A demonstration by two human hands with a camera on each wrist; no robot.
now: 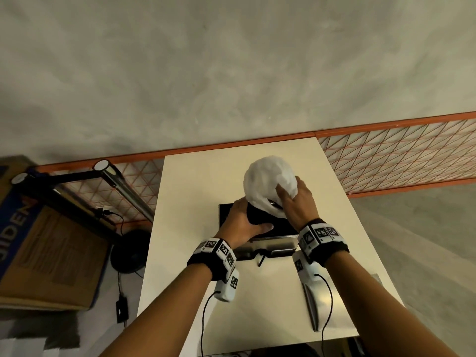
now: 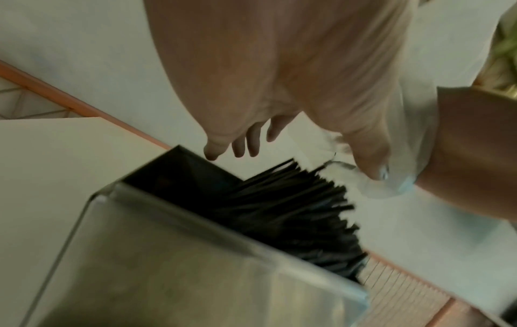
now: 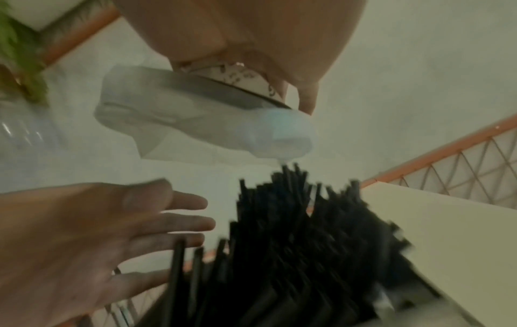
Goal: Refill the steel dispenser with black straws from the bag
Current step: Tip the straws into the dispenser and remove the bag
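Straws (image 3: 293,243) in dispenser (image 2: 167,265)!
Right hand (image 1: 296,202) pinches limp bag (image 1: 268,179); left hand (image 1: 242,219) spread. I'd cup the light, slippery straws mid-bundle.

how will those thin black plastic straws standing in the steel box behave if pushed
The black straws stand loose, fanned, below the white plastic bag the right hand pinches, so they would probably splay or topple, not move together. They look thin and light, likely sliding against the steel dispenser.
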